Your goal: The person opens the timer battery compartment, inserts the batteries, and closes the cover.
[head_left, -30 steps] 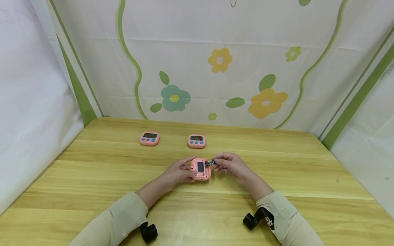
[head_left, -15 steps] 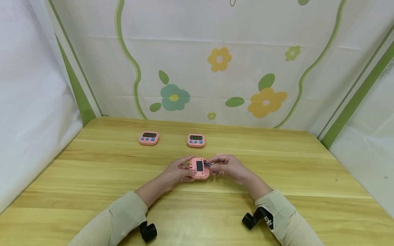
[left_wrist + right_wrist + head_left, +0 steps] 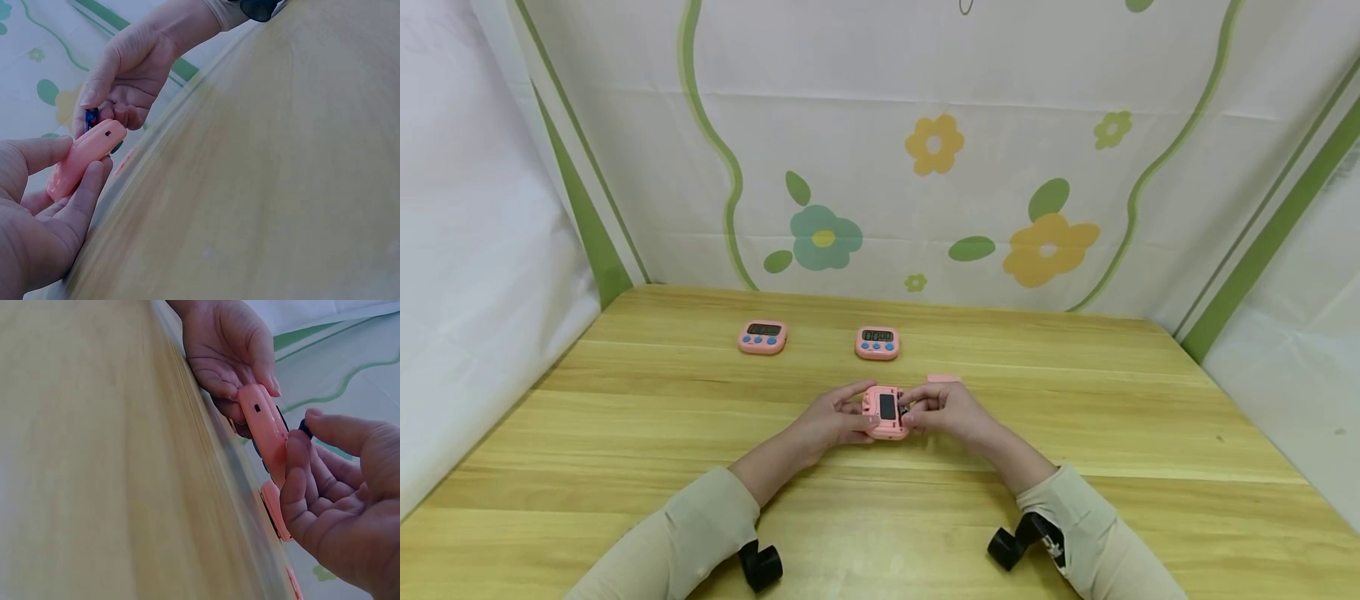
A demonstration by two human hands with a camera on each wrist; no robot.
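A pink digital timer (image 3: pixel 887 407) is turned with its back up, showing a dark rectangular panel and a battery slot along its right side. My left hand (image 3: pixel 830 423) grips it by the left edge, thumb on the back and fingers beneath. Thumb and forefinger of my right hand (image 3: pixel 953 414) pinch a small dark battery (image 3: pixel 91 117) right at the slot. Most of that battery is hidden by the fingers in the head view; its dark end shows beside the timer's body (image 3: pixel 267 428) in the right wrist view.
Two more pink timers with blue buttons lie face up farther back, a left timer (image 3: pixel 763 337) and a middle timer (image 3: pixel 877 343). A flat pink piece (image 3: pixel 943 378) lies just beyond my right hand. A printed cloth (image 3: pixel 880 192) rises behind the wooden table (image 3: pixel 1150 417).
My right hand has moved left with the battery, from beside the timer onto its slot. The flat pink piece behind that hand has come into view. The left hand holds steady.
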